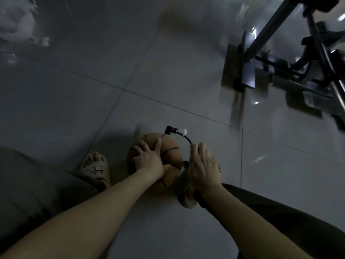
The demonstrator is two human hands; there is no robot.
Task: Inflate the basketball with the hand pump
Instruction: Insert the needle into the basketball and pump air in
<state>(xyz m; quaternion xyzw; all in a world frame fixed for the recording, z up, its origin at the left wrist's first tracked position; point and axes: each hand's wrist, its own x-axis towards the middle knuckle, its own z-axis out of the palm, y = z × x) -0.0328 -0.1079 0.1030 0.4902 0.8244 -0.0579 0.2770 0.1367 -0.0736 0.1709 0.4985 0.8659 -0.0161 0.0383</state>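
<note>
1. Grey tiled floor (168,71), dim room.
2. Basketball (169,146) sits near, between your feet, left hand (149,159) spread flat on it.
3. Right hand (202,165) grips the pump (194,146).
4. Hose (183,136) hangs loose: needle not in, inflating not begun.

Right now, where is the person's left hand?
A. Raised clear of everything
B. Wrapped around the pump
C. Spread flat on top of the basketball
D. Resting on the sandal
C: the left hand lies with fingers spread across the top of the basketball on the floor, while the right hand is closed around the pump's upper end, where the black hose comes out.
</note>
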